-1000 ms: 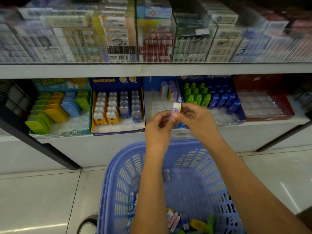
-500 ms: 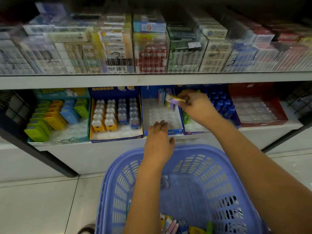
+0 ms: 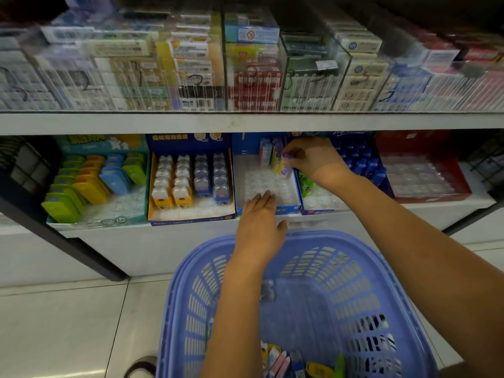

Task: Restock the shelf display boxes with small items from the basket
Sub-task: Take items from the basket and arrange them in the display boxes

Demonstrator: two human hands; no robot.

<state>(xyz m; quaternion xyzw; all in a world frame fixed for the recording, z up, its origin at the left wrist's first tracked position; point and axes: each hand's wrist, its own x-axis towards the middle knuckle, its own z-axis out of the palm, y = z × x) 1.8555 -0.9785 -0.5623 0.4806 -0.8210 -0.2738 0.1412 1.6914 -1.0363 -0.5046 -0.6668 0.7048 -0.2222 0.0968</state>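
Observation:
My right hand (image 3: 313,159) pinches a small purple-and-yellow item (image 3: 283,167) and holds it at the back right of the blue display box (image 3: 283,208), next to a couple of items standing there. That box's clear tray is mostly bare. My left hand (image 3: 259,225) lies flat with straight fingers on the box's front edge and holds nothing. Below, the blue plastic basket (image 3: 381,290) sits on the floor with several small colourful items (image 3: 300,361) in its near end.
On the same shelf stand a teal box of green, yellow and blue cases (image 3: 90,184), a box of bear-shaped items (image 3: 191,181), a box of blue bottles (image 3: 360,162) and a red box (image 3: 425,175). The upper shelf (image 3: 245,122) overhangs. A shoe tip (image 3: 141,366) is beside the basket.
My right hand carried the purple item from above the basket into the blue box. My left hand let go of it and dropped to the box's front edge.

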